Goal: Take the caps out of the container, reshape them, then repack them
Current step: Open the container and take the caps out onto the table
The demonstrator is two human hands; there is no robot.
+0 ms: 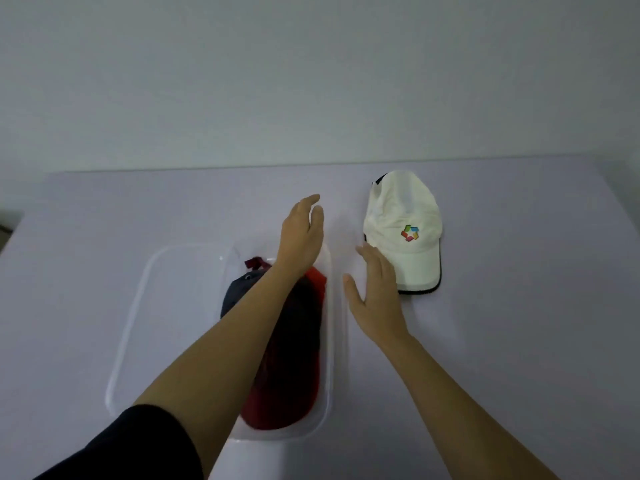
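Observation:
A white cap (403,230) with a coloured logo and a dark-edged brim lies on the table, right of the clear plastic container (138,306). Inside the container lie a red cap (291,358) and, at its far end, a dark blue cap (237,289), partly hidden by my left forearm. My left hand (303,233) hovers above the container's far right corner, fingers apart, holding nothing. My right hand (375,292) is flat and open between the container and the white cap, its fingertips just beside the cap's brim.
The table (104,209) is covered in a pale lilac surface and ends at a plain wall behind. Its left edge shows at the far left. The left half of the container holds no caps.

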